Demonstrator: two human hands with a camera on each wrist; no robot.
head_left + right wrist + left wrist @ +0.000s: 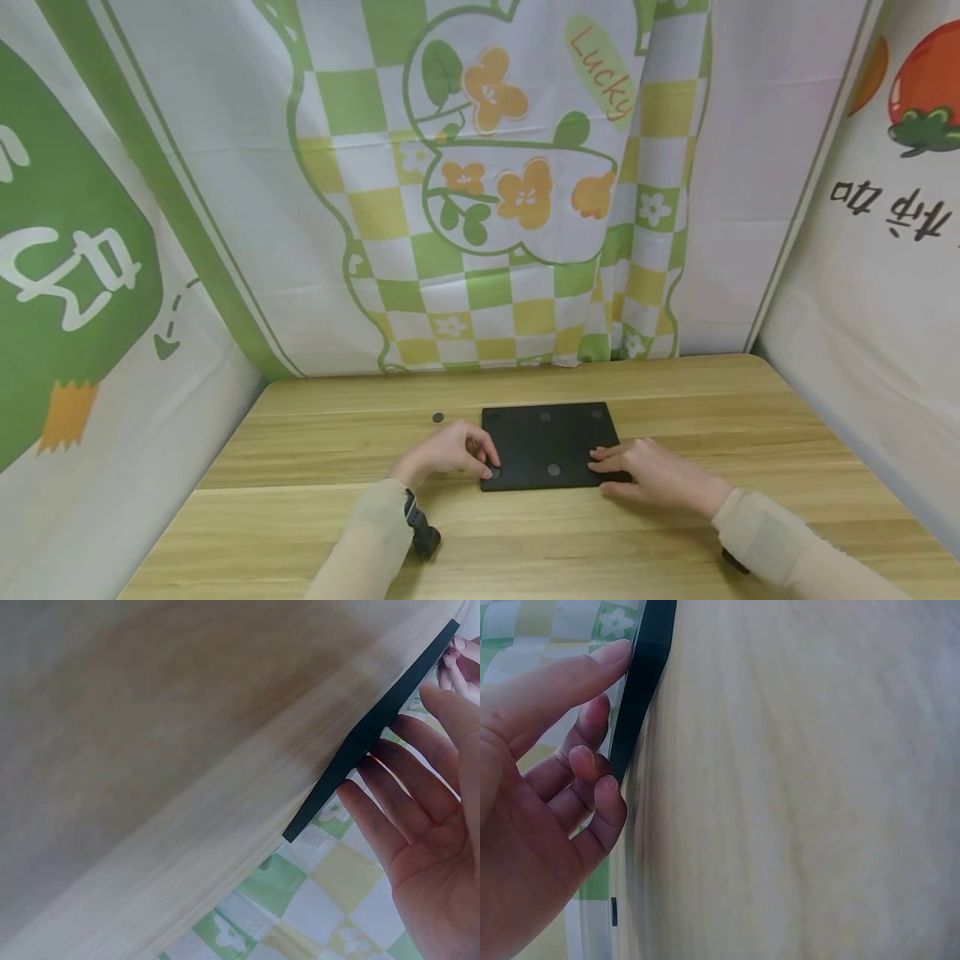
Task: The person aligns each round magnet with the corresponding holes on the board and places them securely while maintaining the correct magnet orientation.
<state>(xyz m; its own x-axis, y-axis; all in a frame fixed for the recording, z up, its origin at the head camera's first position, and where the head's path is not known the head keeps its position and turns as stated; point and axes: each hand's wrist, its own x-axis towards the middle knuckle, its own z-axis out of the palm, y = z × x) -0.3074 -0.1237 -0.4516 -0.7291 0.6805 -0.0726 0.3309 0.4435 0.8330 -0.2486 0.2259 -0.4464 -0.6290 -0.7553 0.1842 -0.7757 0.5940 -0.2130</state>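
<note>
A flat black rectangular panel (525, 446) lies on the table, with several small grey round discs on its face. My left hand (453, 450) is at the panel's near left corner. Its thumb and forefinger pinch at a round disc (494, 473) there; the other fingers curl loosely in the left wrist view. The forefinger's tip is hidden behind the thumb in that view. On the panel's right edge rests my right hand (648, 475), fingers fairly straight. In the right wrist view its fingertips touch the panel's edge (360, 742).
One loose dark disc (438, 417) lies on the wooden table (300, 467), left of the panel's far corner. Another disc (553, 470) sits at the middle of the panel's near side. Printed cloth (480, 275) hangs behind the table, with cloth walls on both sides.
</note>
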